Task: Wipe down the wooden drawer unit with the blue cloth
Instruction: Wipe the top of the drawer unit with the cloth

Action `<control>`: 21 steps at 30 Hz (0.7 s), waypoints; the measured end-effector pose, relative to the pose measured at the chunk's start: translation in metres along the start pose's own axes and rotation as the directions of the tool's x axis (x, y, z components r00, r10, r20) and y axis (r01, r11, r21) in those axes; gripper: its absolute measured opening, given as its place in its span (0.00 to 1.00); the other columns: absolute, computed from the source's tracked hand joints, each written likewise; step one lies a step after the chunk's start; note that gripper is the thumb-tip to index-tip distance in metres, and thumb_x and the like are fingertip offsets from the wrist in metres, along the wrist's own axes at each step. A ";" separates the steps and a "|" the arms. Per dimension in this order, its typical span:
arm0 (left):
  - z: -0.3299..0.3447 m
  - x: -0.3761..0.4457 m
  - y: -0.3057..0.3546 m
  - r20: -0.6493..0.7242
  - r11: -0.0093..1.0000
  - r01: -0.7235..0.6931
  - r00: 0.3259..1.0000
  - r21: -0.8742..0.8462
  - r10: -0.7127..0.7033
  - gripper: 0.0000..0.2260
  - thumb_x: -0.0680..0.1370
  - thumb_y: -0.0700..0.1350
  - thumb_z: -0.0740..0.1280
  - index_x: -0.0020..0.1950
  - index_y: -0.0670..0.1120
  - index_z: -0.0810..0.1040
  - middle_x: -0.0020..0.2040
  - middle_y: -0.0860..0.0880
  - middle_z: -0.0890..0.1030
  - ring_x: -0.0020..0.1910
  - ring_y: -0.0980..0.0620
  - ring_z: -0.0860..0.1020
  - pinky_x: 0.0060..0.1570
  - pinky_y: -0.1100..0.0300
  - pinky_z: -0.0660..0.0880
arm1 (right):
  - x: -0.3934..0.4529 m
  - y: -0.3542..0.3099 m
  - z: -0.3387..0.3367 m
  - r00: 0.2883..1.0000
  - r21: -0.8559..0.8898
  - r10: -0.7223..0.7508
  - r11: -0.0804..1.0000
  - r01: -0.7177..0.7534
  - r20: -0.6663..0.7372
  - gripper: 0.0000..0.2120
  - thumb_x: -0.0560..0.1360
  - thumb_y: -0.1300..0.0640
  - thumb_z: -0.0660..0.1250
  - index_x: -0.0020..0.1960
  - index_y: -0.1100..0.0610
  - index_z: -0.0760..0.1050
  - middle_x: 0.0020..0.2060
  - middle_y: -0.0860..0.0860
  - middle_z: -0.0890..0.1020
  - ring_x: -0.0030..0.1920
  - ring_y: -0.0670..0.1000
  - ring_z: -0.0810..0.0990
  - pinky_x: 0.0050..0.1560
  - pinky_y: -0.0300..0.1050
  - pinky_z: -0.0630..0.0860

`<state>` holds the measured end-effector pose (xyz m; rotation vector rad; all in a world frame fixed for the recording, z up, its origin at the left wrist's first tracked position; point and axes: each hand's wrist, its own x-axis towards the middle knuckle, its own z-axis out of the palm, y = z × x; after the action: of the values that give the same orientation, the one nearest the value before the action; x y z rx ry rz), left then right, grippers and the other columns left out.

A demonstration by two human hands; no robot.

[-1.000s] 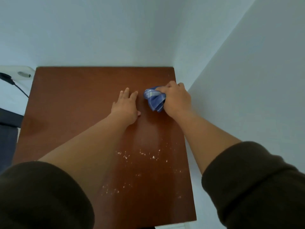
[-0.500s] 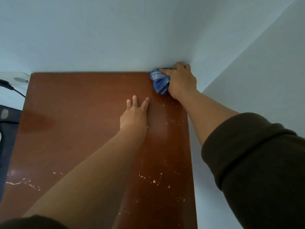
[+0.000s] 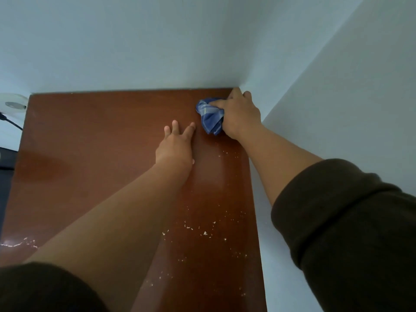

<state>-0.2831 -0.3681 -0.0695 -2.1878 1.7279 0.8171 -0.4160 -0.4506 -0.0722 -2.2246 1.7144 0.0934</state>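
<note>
The blue cloth (image 3: 210, 117) sits bunched at the far right corner of the wooden drawer unit (image 3: 90, 140), gripped by the right hand (image 3: 239, 115) — the left hand (image 3: 175, 147) lies flat beside it, fingers straight. White crumbs (image 3: 204, 233) scatter nearer; walls (image 3: 337, 86) hem the corner.

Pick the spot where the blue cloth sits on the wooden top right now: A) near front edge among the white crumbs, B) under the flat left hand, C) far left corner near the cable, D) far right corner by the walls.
D: the right hand grips the bunched blue cloth at the far right corner of the wooden top, where the two walls meet.
</note>
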 end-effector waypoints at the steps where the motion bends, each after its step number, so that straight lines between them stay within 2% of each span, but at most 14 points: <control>1: 0.000 0.000 0.000 -0.004 1.000 0.000 1.000 -0.002 0.000 0.42 0.74 0.40 0.71 0.77 0.56 0.47 0.78 0.46 0.44 0.77 0.43 0.46 0.67 0.44 0.64 | -0.009 0.000 0.002 1.000 0.006 -0.006 1.000 0.006 0.001 0.18 0.81 0.53 0.58 0.69 0.41 0.69 0.61 0.54 0.67 0.64 0.57 0.64 0.59 0.51 0.73; 6: 0.002 -0.004 0.000 -0.029 1.000 -0.008 1.000 0.003 0.008 0.40 0.75 0.40 0.69 0.77 0.56 0.47 0.78 0.46 0.45 0.77 0.43 0.45 0.68 0.45 0.62 | -0.064 -0.002 0.013 1.000 0.065 -0.012 0.998 0.011 0.012 0.16 0.81 0.50 0.57 0.67 0.40 0.71 0.59 0.53 0.67 0.63 0.56 0.65 0.57 0.48 0.71; 12: 0.013 -0.014 0.006 -0.126 1.000 0.002 0.992 -0.006 -0.003 0.31 0.80 0.37 0.60 0.77 0.56 0.50 0.78 0.48 0.50 0.77 0.43 0.49 0.67 0.47 0.64 | -0.133 -0.007 0.024 0.999 0.098 0.007 0.995 -0.012 0.051 0.16 0.81 0.52 0.59 0.68 0.44 0.70 0.59 0.54 0.67 0.62 0.56 0.66 0.59 0.47 0.72; 15: 0.021 -0.024 0.011 -0.134 1.000 -0.016 0.991 -0.001 0.016 0.29 0.80 0.34 0.55 0.77 0.55 0.50 0.78 0.48 0.49 0.77 0.43 0.48 0.68 0.47 0.63 | -0.159 -0.009 0.027 0.994 0.221 0.067 0.972 -0.085 0.087 0.10 0.80 0.55 0.60 0.57 0.42 0.75 0.57 0.55 0.68 0.60 0.56 0.68 0.58 0.49 0.73; 16: 0.024 -0.029 0.013 -0.130 1.000 -0.024 0.991 0.001 0.024 0.30 0.80 0.33 0.54 0.77 0.54 0.50 0.78 0.48 0.48 0.77 0.43 0.47 0.69 0.46 0.63 | -0.166 -0.011 0.029 0.993 0.264 0.069 0.960 -0.091 0.093 0.13 0.80 0.57 0.60 0.55 0.39 0.75 0.58 0.55 0.69 0.59 0.56 0.68 0.56 0.48 0.72; 18: 0.029 -0.036 0.018 -0.119 0.999 -0.035 0.992 -0.006 0.034 0.31 0.79 0.33 0.54 0.78 0.54 0.49 0.78 0.48 0.47 0.77 0.43 0.46 0.69 0.46 0.62 | -0.176 -0.014 0.033 0.994 0.261 0.047 0.963 -0.072 0.098 0.18 0.79 0.60 0.59 0.58 0.37 0.73 0.59 0.55 0.70 0.59 0.55 0.68 0.51 0.45 0.68; 21: 0.036 -0.045 0.021 -0.103 0.999 -0.054 0.993 -0.010 0.052 0.32 0.79 0.32 0.55 0.77 0.54 0.48 0.78 0.48 0.46 0.77 0.43 0.45 0.70 0.46 0.61 | -0.183 -0.016 0.033 0.992 0.297 0.106 0.947 -0.122 0.070 0.09 0.80 0.53 0.61 0.45 0.40 0.66 0.56 0.55 0.70 0.57 0.56 0.72 0.52 0.48 0.72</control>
<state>-0.3197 -0.3191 -0.0702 -2.2381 1.8410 0.7417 -0.4461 -0.2671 -0.0537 -1.8872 1.7001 -0.0766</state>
